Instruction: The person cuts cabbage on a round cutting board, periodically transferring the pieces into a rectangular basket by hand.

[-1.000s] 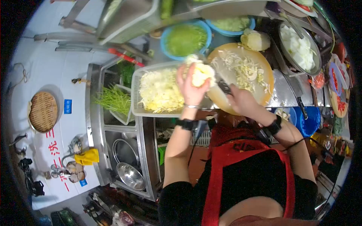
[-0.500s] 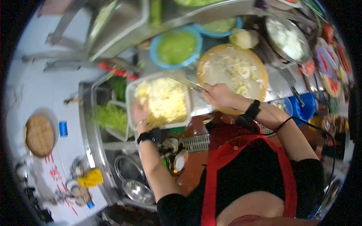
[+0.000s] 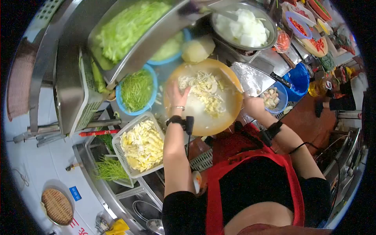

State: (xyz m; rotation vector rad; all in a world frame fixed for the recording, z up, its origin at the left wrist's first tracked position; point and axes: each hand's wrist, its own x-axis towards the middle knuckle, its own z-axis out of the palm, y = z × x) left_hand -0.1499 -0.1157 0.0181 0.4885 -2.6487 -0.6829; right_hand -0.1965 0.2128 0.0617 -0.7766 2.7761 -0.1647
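Biggest thing in the shot was the steel tray [image 3: 145,42] of chopped greens, leaning across the upper left of the frame. Round yellowish chopping board [image 3: 196,122] sat dead centre. Steel basin [image 3: 238,47] of white chunks was up top, right of centre, and a white plastic basket [image 3: 121,157] full of pale yellow shreds [image 3: 143,145] sat left of centre, lower down. Above that was a blue bowl [image 3: 154,87] of fine green shreds.

The chopped pale heap [image 3: 205,91] was on the board, mostly its upper middle. Whole pale vegetable [image 3: 198,49] just above the board, small blue bowl [image 3: 284,96] of garlic cloves [image 3: 270,98] to its right.

Left hand [image 3: 177,98] was spread over the board's left side, touching the heap's edge, not gripping anything. Right hand [image 3: 254,107] was curled closed at the right rim, around a knife [image 3: 233,79] as far as I could tell; the blade was nearly edge-on and hard to read.
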